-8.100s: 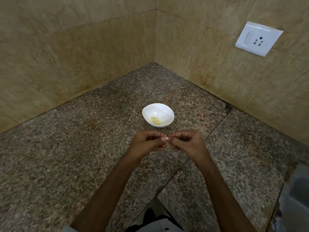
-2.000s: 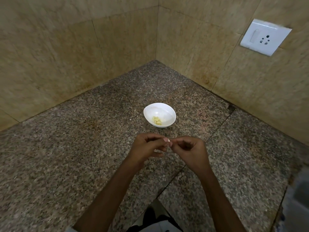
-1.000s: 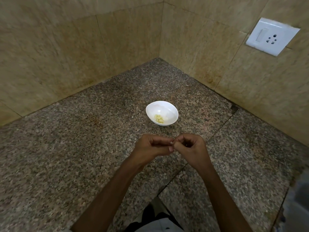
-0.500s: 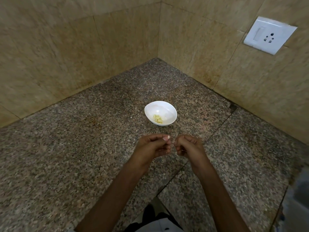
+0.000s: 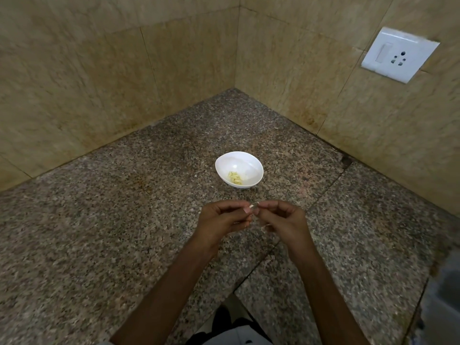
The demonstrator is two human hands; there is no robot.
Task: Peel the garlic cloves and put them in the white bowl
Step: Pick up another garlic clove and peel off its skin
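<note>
A small white bowl (image 5: 251, 168) stands on the granite counter (image 5: 124, 220) near the wall corner, with a few pale yellow peeled garlic cloves (image 5: 234, 177) in its bottom. Just in front of the bowl, my left hand (image 5: 221, 220) and my right hand (image 5: 283, 220) hover above the counter with their fingertips nearly meeting. My left thumb and forefinger pinch a tiny pale garlic clove (image 5: 251, 207). My right fingers are curled, pinching at a thin bit of its skin; the piece is too small to make out.
Tiled walls meet in a corner behind the bowl. A white switch and socket plate (image 5: 398, 54) is on the right wall. The counter's front edge and a gap to the floor lie below my forearms. Something grey and blurred sits at the far right edge (image 5: 448, 295).
My hands have kept picking at the clove in front of the bowl, drawing together and slightly apart. Now they are a little closer than half a second ago. The bowl has not moved.
</note>
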